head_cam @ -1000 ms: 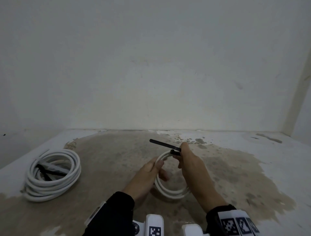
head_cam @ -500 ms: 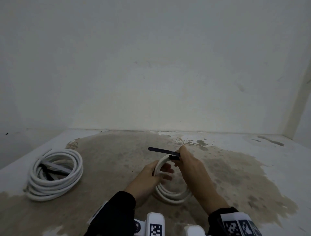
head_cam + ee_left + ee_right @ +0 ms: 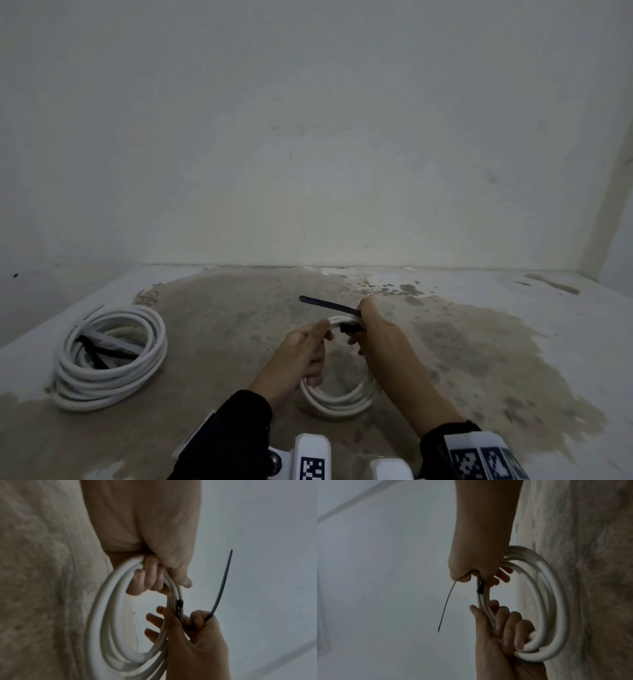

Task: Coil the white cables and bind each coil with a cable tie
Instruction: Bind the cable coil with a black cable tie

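A small white cable coil (image 3: 337, 401) stands tilted on the stained floor, its top lifted between both hands. My left hand (image 3: 317, 346) grips the coil's upper left strands, fingers (image 3: 150, 577) curled round them. My right hand (image 3: 359, 330) pinches a black cable tie (image 3: 329, 305) looped over the coil's top. The tie's long tail (image 3: 447, 605) sticks out to the left, and its head (image 3: 179, 603) lies against the strands. The right wrist view shows the coil (image 3: 556, 601) hanging from both hands, with left fingers (image 3: 505, 626) wrapped round it.
A larger white coil (image 3: 109, 356) lies on the floor at the left, with black ties (image 3: 102, 349) lying across its middle. A pale wall (image 3: 308, 154) rises close behind, and another wall closes the right side. The floor (image 3: 479, 359) is stained brown.
My left hand's fingers have curled round the coil's upper strands, closer to the tie. The coil's top has risen slightly. The right hand keeps its pinch on the tie.
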